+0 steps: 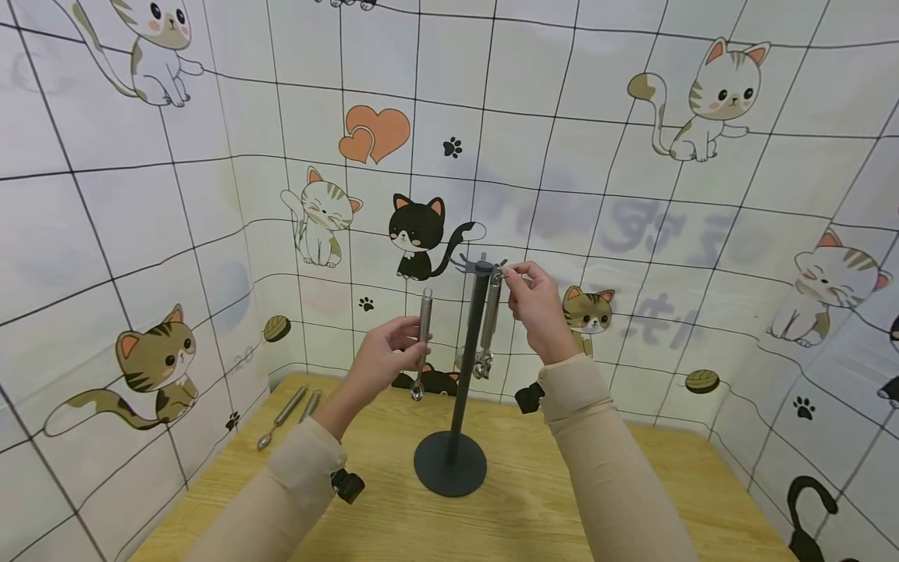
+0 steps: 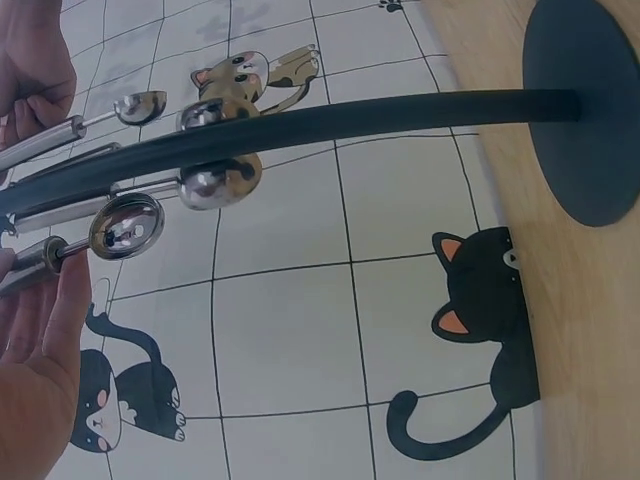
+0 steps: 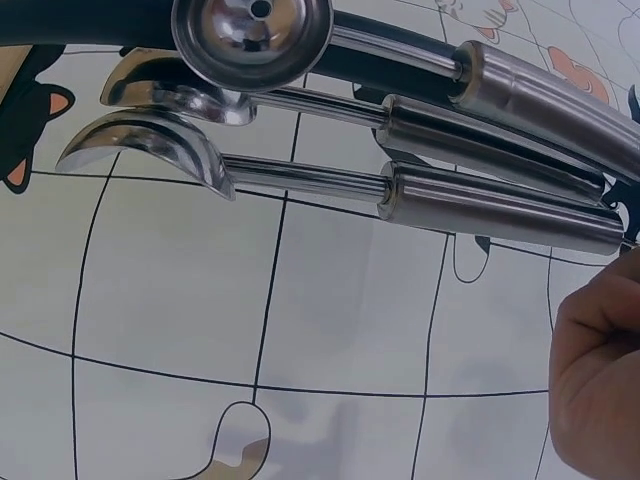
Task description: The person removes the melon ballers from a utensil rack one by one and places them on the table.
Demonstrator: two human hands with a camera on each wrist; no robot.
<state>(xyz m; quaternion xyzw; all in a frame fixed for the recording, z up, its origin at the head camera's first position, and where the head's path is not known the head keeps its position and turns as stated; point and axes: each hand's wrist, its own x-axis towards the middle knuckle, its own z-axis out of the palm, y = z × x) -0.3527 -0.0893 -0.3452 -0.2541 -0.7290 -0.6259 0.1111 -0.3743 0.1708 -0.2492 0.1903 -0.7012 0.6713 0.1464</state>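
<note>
My left hand [image 1: 385, 351] holds a steel melon baller [image 1: 425, 312] by its handle, bowl down, left of a dark metal stand [image 1: 467, 375]. The round bowl [image 2: 127, 226] of a melon baller shows close up in the left wrist view. At the top of the stand, my right hand [image 1: 537, 304] pinches the upper end of a melon baller [image 3: 500, 207] beside the hooks [image 1: 483, 265]. Several melon ballers hang there together, bowls down, and overlap one another. The right hand's fingertips are partly cut off in the right wrist view.
Two more steel utensils lie at the table's left: a melon baller [image 1: 284, 410] and another handle [image 1: 310, 404], partly hidden by my left sleeve. The stand's round base [image 1: 450, 464] rests on the wooden table [image 1: 520, 515]. Cat-patterned sheeting [image 1: 548, 148] encloses the back and sides.
</note>
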